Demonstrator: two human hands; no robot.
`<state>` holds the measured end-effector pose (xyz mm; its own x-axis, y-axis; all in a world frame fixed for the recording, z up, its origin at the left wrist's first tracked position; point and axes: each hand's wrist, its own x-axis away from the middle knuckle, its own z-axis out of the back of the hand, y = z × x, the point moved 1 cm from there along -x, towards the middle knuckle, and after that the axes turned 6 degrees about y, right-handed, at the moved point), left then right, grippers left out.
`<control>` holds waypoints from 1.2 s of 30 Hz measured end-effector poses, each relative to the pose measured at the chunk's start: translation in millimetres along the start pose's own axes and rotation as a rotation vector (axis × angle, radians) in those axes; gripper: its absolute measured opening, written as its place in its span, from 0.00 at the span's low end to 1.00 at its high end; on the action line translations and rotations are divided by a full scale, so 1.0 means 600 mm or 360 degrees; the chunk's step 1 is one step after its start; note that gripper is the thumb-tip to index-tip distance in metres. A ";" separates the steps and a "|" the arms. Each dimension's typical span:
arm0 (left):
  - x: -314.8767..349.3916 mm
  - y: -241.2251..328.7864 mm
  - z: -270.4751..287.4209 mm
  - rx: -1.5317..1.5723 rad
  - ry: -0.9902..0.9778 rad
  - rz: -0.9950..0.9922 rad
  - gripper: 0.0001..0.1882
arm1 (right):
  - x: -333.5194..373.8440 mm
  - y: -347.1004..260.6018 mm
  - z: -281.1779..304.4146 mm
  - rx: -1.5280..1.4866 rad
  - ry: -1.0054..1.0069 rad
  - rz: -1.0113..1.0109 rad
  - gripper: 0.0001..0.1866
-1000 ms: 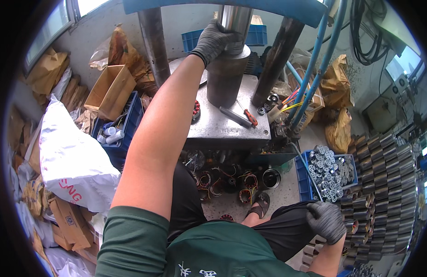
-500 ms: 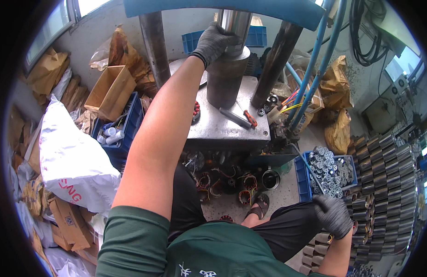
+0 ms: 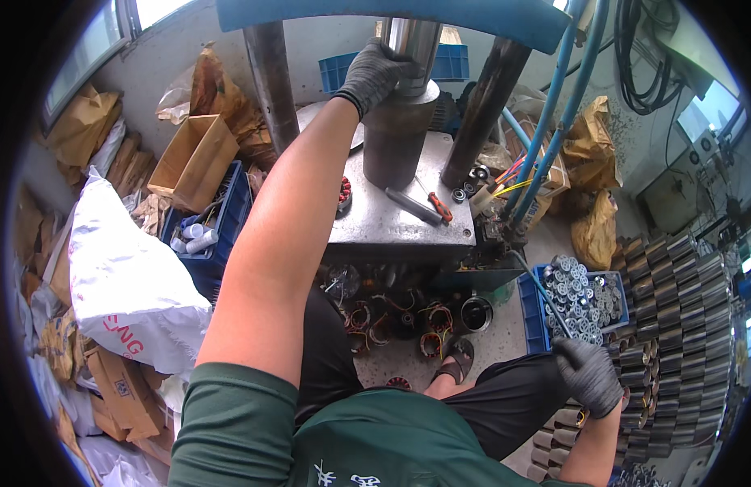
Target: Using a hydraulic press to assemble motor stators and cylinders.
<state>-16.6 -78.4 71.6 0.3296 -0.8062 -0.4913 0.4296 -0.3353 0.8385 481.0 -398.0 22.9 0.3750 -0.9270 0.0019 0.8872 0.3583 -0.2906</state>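
My left hand (image 3: pixel 377 75), in a grey glove, is closed about the lower end of a shiny steel ram (image 3: pixel 413 40). Some of its fingertips are hidden. Directly below the ram stands a thick dark metal cylinder (image 3: pixel 395 150) on the steel press table (image 3: pixel 359 223). At the lower right my gloved right hand (image 3: pixel 590 376) is closed around the end of a thin lever rod (image 3: pixel 539 286), beside my knee. A red-handled screwdriver (image 3: pixel 440 207) and a grey bar (image 3: pixel 413 208) lie in front of the cylinder. A ring-shaped motor stator (image 3: pixel 344 196) sits left of it.
Dark columns (image 3: pixel 270 89) and blue hoses (image 3: pixel 546 154) flank the press. Several stators (image 3: pixel 432 345) lie on the floor beneath. A blue crate of metal parts (image 3: pixel 533 321) and stacked metal sleeves (image 3: pixel 675 325) are at right. Left are a white sack (image 3: pixel 132 276) and a wooden box (image 3: pixel 194 162).
My right hand has risen very slightly with the end of the lever rod. My left hand keeps its place at the ram.
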 end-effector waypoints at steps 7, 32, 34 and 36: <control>-0.020 -0.026 -0.005 -0.0013 0.0034 -0.0040 0.34 | -0.001 0.001 0.003 -0.0021 -0.0076 0.0046 0.15; -0.014 -0.024 0.002 0.0021 0.0047 -0.0086 0.36 | -0.020 0.002 0.016 -0.0249 0.0477 -0.0051 0.14; -0.019 -0.031 -0.005 0.0083 0.0058 -0.0169 0.37 | -0.041 0.002 0.028 -0.0203 0.0567 -0.0042 0.13; -0.022 -0.035 -0.008 0.0147 0.0061 -0.0256 0.38 | -0.091 -0.012 0.059 0.0028 0.1012 0.0092 0.12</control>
<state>-25.9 -58.6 59.3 0.2953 -0.7200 -0.6280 0.4007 -0.5033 0.7656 463.6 -345.8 58.7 0.1942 -0.7887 -0.5833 0.8768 0.4062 -0.2574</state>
